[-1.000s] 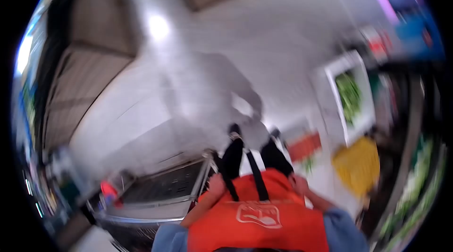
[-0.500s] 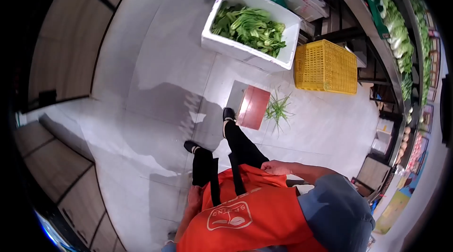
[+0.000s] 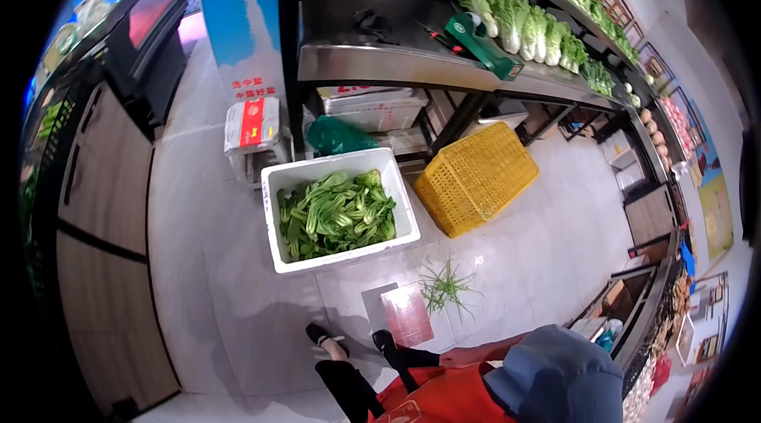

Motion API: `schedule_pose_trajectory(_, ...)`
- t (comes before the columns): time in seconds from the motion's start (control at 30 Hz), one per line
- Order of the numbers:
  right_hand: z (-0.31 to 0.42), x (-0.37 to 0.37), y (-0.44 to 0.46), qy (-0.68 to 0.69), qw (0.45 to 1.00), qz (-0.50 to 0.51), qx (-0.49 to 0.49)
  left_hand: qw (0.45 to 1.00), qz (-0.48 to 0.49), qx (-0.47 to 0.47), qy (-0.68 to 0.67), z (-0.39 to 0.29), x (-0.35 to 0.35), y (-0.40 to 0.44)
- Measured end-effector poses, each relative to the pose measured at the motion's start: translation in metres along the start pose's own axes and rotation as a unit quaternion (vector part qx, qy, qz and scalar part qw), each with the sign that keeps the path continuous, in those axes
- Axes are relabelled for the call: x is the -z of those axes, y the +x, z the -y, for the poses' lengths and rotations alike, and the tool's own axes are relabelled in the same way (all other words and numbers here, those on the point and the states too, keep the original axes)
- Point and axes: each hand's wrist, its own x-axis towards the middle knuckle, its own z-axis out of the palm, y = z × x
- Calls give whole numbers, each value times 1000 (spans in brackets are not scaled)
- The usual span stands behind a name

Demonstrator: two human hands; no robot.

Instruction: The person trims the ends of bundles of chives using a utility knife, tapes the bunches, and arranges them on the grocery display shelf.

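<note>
My right hand [image 3: 458, 357] is low in the view with its fingers curled at the edge of my orange apron [image 3: 444, 398], beside my black trouser leg. My left hand is out of view. Ahead of my feet stands a white foam box [image 3: 349, 261] holding a heap of leafy green vegetables [image 3: 337, 215]. A reddish, flat-topped block [image 3: 407, 314] is on the floor by my shoe, and a tuft of thin green stalks [image 3: 448, 288] lies close to its right side.
An upturned yellow plastic crate [image 3: 479, 179] stands right of the foam box. Behind are a metal shelf edge [image 3: 380, 66], a green bag [image 3: 339, 136] and a wrapped carton [image 3: 254, 126]. Cabbages [image 3: 515, 22] line the shelf. Wooden cabinets [image 3: 107, 264] run along the left.
My view has tilted up, bringing the shelf and blue column into sight. The foam box and crate appear lower. My left hand has left the view; my right hand stays by the apron.
</note>
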Motion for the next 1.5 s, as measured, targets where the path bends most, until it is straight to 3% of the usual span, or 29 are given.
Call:
schedule_pose_trajectory(0.07, 47, 16, -4, 23, 1000, -14, -5, 999, 24, -20, 16, -15, 22, 22)
schedule_pose_trajectory(0.1, 36, 14, 10, 5, 998, -57, 22, 999, 33, -32, 26, -23, 31, 33)
schedule_pose_trajectory(0.27, 115, 47, 23, 19, 991, -132, -28, 993, 73, -66, 61, -62, 83, 79)
schedule_pose_trajectory(0.5, 157, 65, 23, 88, 985, -128, -72, 987, 100, -79, 95, -103, 119, 116)
schedule_pose_trajectory(0.67, 177, 113, -5, -22, 985, -164, -39, 986, 106, -75, 105, -123, 125, 115)
schedule_pose_trajectory(0.73, 191, 143, -21, -50, 988, -135, -54, 986, 106, -71, 108, -131, 127, 114)
schedule_pose_trajectory(0.97, 107, 230, 5, -49, 990, -128, 15, 987, 101, -26, 120, -164, 129, 116)
schedule_pose_trajectory(1.07, 70, 287, 21, -46, 995, -47, 73, 985, 107, 7, 136, -180, 128, 123)
schedule_pose_trajectory(1.1, 42, 280, 48, -44, 997, 8, 59, 983, 117, 24, 142, -180, 132, 116)
schedule_pose_trajectory(1.13, 29, 300, 46, 14, 986, 118, 113, 980, 126, 41, 145, -180, 137, 110)
schedule_pose_trajectory(1.2, 2, 304, 24, 128, 984, 16, 123, 976, 142, 69, 148, -178, 144, 102)
schedule_pose_trajectory(1.3, -28, 298, 23, 201, 978, -33, 51, 971, 161, 95, 150, -177, 149, 94)
schedule_pose_trajectory(1.37, -13, 291, 17, 452, 869, -89, -181, 967, 171, 98, 161, -173, 155, 95)
schedule_pose_trajectory(1.43, -22, 281, 20, 580, 760, -124, -266, 964, 181, 106, 164, -169, 162, 94)
schedule_pose_trajectory(1.5, -69, 246, 37, 538, 773, -284, -181, 961, 191, 115, 161, -166, 168, 96)
